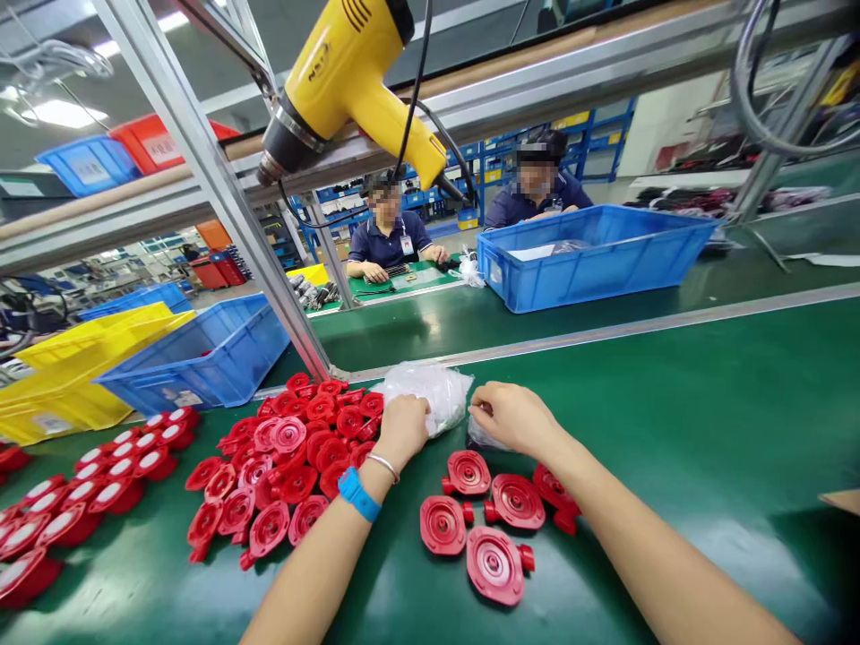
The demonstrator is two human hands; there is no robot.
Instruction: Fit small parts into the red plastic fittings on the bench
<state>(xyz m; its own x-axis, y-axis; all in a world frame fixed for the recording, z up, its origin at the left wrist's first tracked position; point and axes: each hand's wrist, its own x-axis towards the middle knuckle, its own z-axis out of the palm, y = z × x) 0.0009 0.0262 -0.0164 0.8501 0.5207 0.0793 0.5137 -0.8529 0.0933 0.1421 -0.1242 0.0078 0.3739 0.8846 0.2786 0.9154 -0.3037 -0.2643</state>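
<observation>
My left hand (405, 425), with a bracelet and a blue wristband, is curled against a whitish plastic bag (447, 394); most of its fingers are hidden. To its right, my right hand (516, 416) has its fingers bent together above a smaller clear bag (478, 439) with something dark in it. Whatever lies between those fingertips cannot be made out. Below the hands lie several red round plastic housings (495, 564), each with a short side spout. A dense pile of similar red housings (288, 434) spreads beside my left forearm.
Red parts with white round tops (107, 491) stand in rows at far left. Blue bins (202, 358) and yellow bins (60, 385) sit behind them. A yellow heat gun (356, 90) hangs overhead near a metal post (221, 197). Beyond a large blue bin (597, 260) two people sit working.
</observation>
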